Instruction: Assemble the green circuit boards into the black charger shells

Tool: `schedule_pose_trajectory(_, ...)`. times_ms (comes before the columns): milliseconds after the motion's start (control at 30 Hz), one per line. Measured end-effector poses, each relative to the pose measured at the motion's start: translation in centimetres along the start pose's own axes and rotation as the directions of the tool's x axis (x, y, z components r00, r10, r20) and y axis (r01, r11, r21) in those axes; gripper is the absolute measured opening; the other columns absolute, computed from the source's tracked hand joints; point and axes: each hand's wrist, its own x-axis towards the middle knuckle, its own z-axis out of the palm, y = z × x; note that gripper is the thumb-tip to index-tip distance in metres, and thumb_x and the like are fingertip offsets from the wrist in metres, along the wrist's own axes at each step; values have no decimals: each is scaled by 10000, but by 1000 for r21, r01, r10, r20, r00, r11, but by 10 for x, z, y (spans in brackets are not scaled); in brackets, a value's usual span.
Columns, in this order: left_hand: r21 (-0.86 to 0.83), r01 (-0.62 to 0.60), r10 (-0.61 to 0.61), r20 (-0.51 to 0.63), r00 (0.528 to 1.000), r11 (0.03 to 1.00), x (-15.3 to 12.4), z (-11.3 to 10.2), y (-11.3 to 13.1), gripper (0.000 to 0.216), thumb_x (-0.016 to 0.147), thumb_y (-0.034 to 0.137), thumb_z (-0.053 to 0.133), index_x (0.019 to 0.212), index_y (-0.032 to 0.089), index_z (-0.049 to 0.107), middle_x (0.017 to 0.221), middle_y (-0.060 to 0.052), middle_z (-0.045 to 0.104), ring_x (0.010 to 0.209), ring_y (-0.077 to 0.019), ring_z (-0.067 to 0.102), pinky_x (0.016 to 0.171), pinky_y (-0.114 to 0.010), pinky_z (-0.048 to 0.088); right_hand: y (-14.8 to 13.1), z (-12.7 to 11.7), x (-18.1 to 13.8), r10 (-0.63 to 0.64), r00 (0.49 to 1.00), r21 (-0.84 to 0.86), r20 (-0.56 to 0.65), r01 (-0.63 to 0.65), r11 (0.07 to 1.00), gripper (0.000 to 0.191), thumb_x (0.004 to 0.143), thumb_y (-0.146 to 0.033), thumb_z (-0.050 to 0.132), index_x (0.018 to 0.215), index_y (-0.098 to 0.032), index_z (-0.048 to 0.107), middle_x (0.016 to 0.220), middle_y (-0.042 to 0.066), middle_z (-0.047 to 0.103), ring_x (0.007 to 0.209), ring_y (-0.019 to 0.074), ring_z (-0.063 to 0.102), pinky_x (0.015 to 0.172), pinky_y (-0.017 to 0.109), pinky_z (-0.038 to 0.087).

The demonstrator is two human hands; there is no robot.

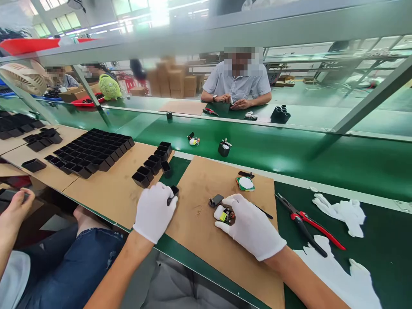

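Both my hands wear white gloves over a brown cardboard mat (pixel 206 240). My left hand (pixel 153 211) is closed around a small black plastic housing (pixel 174 192), just in front of a row of similar black housings (pixel 151 165). My right hand (pixel 249 225) pinches a small circuit assembly (pixel 224 214) with a white part and a yellow component, resting on the mat. A small black piece (pixel 215 200) lies just left of it. A green board with a white round disc (pixel 245 183) sits farther back on the mat.
Red-handled pliers (pixel 305 223) and loose white gloves (pixel 341 210) lie at right on the green bench. Many black housings (pixel 93 152) cover the cardboard at left. A conveyor belt (pixel 289 150) carries small parts (pixel 224 148). A person across the belt works; another person's bare hand (pixel 14 210) is at far left.
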Motion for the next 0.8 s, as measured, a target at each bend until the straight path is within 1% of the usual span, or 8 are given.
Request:
schedule_pose_trajectory(67, -52, 22, -20, 27, 999, 998, -12, 3, 15, 111, 919, 287, 721, 957, 201, 662, 981, -56, 678, 830, -238, 691, 726, -366, 528, -1, 0, 1, 94, 995, 30, -12, -94, 995, 245, 752, -225, 837, 960, -221, 707, 933, 56, 631, 834, 279, 621, 817, 443, 497)
schedule_pose_trajectory(133, -194, 44, -35, 48, 998, 980, -19, 9, 24, 506, 814, 334, 851, 1228, 172, 610, 1210, -98, 645, 898, -227, 709, 791, -353, 582, 0, 3, 1, 125, 992, 106, 7, -125, 986, 187, 767, -222, 808, 929, -213, 714, 889, 50, 611, 819, 270, 608, 821, 448, 488)
schedule_pose_trajectory(233, -487, 84, -17, 140, 990, 869, -17, 17, 25, 1084, 661, 334, 959, 1544, 166, 354, 1463, -183, 504, 852, -196, 707, 901, -417, 613, 4, 5, 0, 156, 987, 267, 40, -161, 950, 201, 814, -277, 772, 982, -196, 697, 933, 59, 638, 817, 237, 609, 835, 432, 506)
schedule_pose_trajectory(300, -587, 82, 58, 215, 975, 805, -10, 23, 20, 1058, 691, 297, 930, 1560, 190, 336, 1454, -173, 546, 814, -190, 704, 871, -439, 623, 5, 2, 1, 166, 983, 416, 79, -184, 891, 280, 875, -366, 734, 1082, -190, 665, 978, 64, 674, 830, 214, 624, 827, 399, 530)
schedule_pose_trajectory(367, -640, 15, 174, 231, 957, 768, -2, 28, 16, 857, 714, 285, 913, 1451, 197, 482, 1366, -136, 636, 965, -248, 723, 941, -466, 605, 5, -3, 3, 154, 981, 563, 122, -196, 803, 322, 961, -475, 641, 1118, -194, 638, 1003, 63, 690, 839, 194, 632, 809, 367, 545)
schedule_pose_trajectory(467, -671, -38, 247, 219, 944, 741, 3, 36, 18, 580, 754, 302, 895, 1252, 203, 615, 1233, -96, 710, 1140, -295, 700, 1042, -496, 559, 5, -7, 7, 118, 981, 725, 153, -192, 661, 435, 996, -633, 558, 962, -205, 624, 900, 39, 647, 791, 182, 594, 774, 355, 534)
schedule_pose_trajectory(633, -691, -83, 283, 182, 942, 718, -8, 39, 33, 710, 747, 301, 930, 1349, 228, 561, 1259, -84, 722, 1187, -292, 674, 1073, -493, 531, 8, 4, 10, 155, 982, 866, 106, -167, 472, 427, 902, -630, 734, 954, -230, 594, 882, 16, 624, 825, 197, 589, 851, 381, 522)
schedule_pose_trajectory(800, -755, -230, 447, 93, 890, 614, 10, 35, 54, 800, 630, 341, 1006, 1313, 216, 607, 1137, -66, 713, 1053, -282, 682, 941, -430, 571, 7, 0, 13, 233, 972, 911, 31, -124, 393, 451, 813, -502, 863, 1090, -270, 594, 967, 31, 680, 977, 251, 643, 969, 441, 513)
